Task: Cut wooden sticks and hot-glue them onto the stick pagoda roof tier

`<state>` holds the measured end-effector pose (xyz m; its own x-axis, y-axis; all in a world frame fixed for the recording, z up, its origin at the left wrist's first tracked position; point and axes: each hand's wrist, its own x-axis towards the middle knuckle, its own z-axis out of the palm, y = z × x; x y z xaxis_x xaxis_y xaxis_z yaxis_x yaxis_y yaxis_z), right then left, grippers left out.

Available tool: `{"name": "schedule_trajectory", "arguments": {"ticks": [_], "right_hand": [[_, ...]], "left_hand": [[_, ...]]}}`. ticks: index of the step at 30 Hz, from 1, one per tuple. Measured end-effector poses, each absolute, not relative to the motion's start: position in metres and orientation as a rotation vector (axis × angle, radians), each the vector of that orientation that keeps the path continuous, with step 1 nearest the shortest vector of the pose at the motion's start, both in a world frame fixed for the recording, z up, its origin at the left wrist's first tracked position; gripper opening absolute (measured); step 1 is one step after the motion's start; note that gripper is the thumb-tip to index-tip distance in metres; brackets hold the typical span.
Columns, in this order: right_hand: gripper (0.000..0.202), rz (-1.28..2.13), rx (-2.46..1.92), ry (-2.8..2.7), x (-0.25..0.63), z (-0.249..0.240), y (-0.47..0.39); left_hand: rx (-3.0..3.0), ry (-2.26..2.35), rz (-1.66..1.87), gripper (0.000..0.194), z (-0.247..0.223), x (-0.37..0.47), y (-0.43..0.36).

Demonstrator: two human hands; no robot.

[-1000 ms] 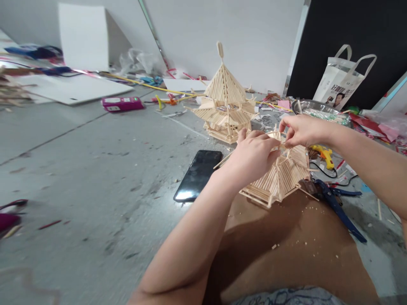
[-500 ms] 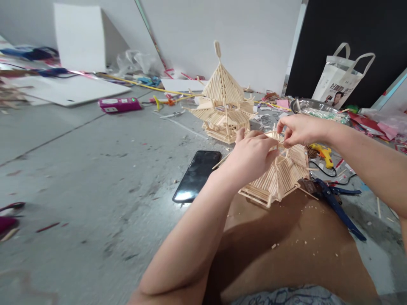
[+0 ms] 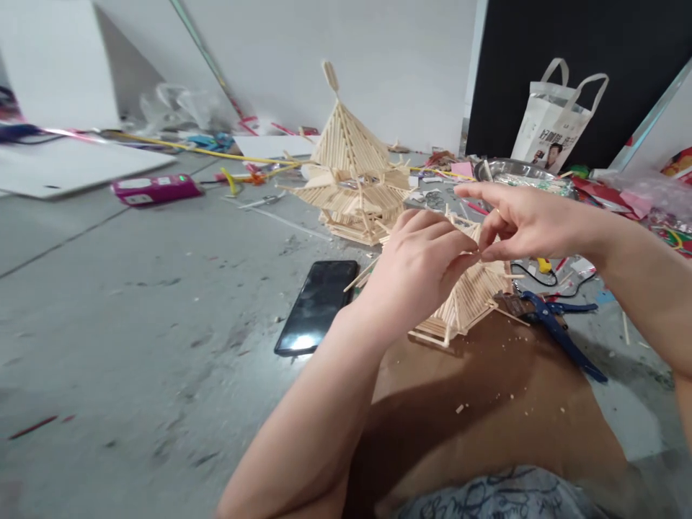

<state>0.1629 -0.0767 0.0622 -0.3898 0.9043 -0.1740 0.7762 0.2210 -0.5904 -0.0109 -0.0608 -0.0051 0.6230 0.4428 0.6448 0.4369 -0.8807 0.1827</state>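
My left hand (image 3: 419, 270) is closed, thumb and fingertips pinched together above the near wooden-stick roof model (image 3: 468, 299). My right hand (image 3: 522, 220) meets it there, its thumb and a bent finger pinching at the left fingertips while the index finger points outward to the left. Whatever lies between the fingers is too small and covered to name. Thin sticks jut from the model's edges, and my hands hide much of its top. Behind stands a taller stick pagoda (image 3: 354, 151) with tiered roofs and a spire.
A black phone (image 3: 316, 306) lies left of the near model. To its right are a blue-handled cutter (image 3: 562, 331) and part of a yellow glue gun (image 3: 545, 265). Brown board (image 3: 486, 404) is under the model. Farther back are a metal bowl (image 3: 481, 171), a white bag (image 3: 551, 126) and a purple device (image 3: 156, 189).
The view has swung right, so the surroundings sit farther left. My right hand's index finger has lifted and straightened, and its thumb has come down to the left fingertips.
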Motion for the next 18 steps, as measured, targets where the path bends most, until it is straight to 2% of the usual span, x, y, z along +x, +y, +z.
{"name": "schedule_trajectory", "arguments": {"ticks": [5,9,11,13,15,18], "right_hand": [[0.075,0.862,-1.528,-2.234,0.169,0.06,-0.095],[0.055,0.529,-1.655,-2.076,0.209,0.043,-0.094],[0.044,0.286,-1.841,-1.933,0.244,0.018,-0.083],[0.037,0.138,-2.212,-1.735,0.279,-0.016,-0.068],[0.037,0.173,-2.534,-1.593,0.306,-0.051,-0.054],[0.034,0.229,-2.612,-1.531,0.326,-0.091,-0.039]], "left_hand": [[2.808,0.62,1.155,0.023,-0.004,-0.008,-0.067],[2.759,0.705,1.199,0.021,-0.003,-0.008,-0.068],[2.713,0.759,1.242,0.021,-0.004,-0.008,-0.067],[2.665,0.795,1.276,0.021,-0.005,-0.008,-0.065],[2.618,0.831,1.292,0.02,-0.007,-0.009,-0.062],[2.557,0.887,1.317,0.017,-0.009,-0.011,-0.055]]}}
